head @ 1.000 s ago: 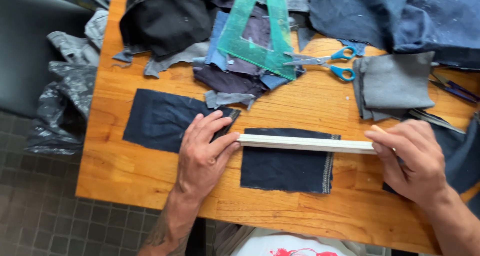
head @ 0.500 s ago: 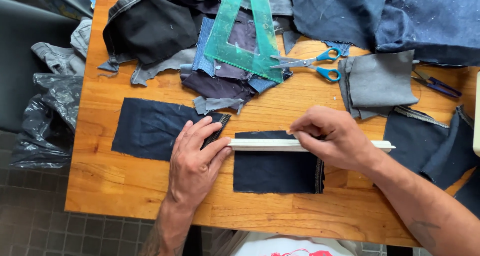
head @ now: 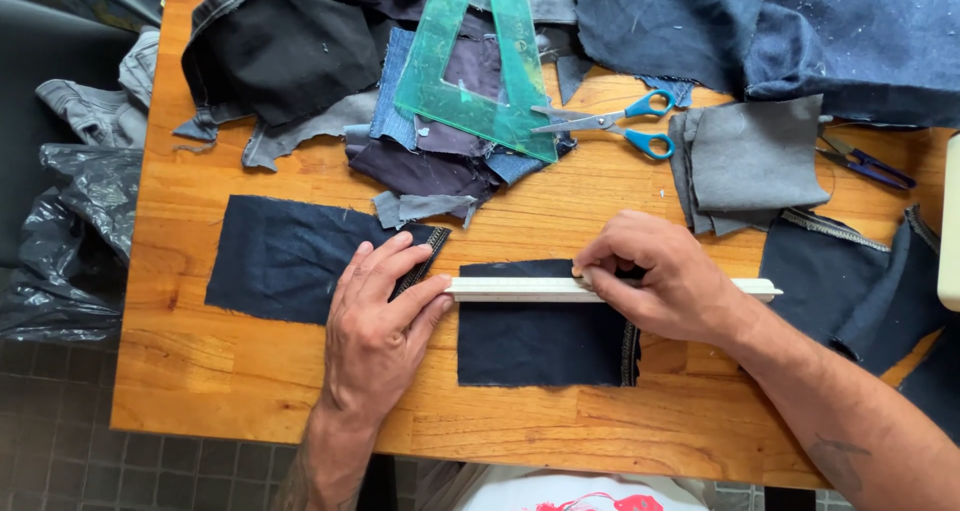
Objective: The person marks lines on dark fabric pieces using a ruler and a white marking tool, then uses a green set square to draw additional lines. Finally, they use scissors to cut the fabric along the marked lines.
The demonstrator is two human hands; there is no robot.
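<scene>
Pressing down on a white ruler, both hands are working at the near edge of a wooden surface. The left hand is lying flat, fingers together and thumb out, its grip open, with the thumb pinning the ruler's left end. The right hand is curling over the ruler's middle, its grip pinching closed at the fingertips on the ruler's top edge; whether a small marking tool is also between those fingers cannot be told.

Under the ruler, and just below both hands, a dark navy denim rectangle is lying flat, with the ruler crossing it near its far edge. Partly under the left hand and spreading out to its left, a larger navy denim piece is resting.

Beyond the hands, a heap of denim scraps is carrying a green transparent set square. Blue-handled scissors are lying beyond the right hand, beside a folded grey cloth.

As a judgement: the ruler is being held only by fingertip and thumb pressure, so uneven pressure could let it pivot, and the loose fabric could creep or wrinkle beneath it, leaving any line crooked.
</scene>
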